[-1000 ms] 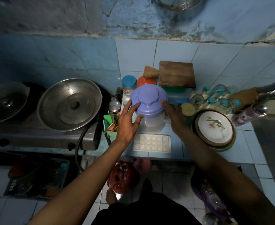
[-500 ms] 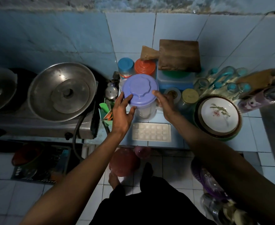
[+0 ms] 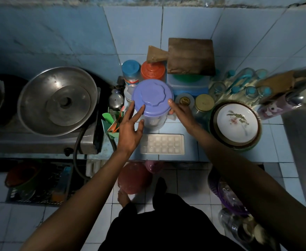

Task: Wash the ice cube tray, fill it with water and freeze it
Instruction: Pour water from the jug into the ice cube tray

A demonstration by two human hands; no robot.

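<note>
A white ice cube tray (image 3: 162,144) lies flat on the blue tiled counter (image 3: 193,145), close to its front edge, with nothing touching it. Just behind the tray stands a clear plastic jug with a purple lid (image 3: 152,96). My right hand (image 3: 182,113) grips the jug's right side, where its handle is hidden under my fingers. My left hand (image 3: 130,131) is on the jug's left, fingers spread, with the index fingertip resting on the lid's edge and the thumb against the clear body.
A gas stove (image 3: 40,144) with a big metal pan (image 3: 57,100) fills the left. A green utensil holder (image 3: 110,124) stands beside my left hand. Jars (image 3: 204,102), a cutting board (image 3: 190,56) and stacked plates (image 3: 237,122) crowd the back and right. A steel sink (image 3: 304,142) is at far right.
My left hand has loosened from the jug's side; its fingers are now spread, with one on the lid. My right hand stays on the jug. The tray has not moved.
</note>
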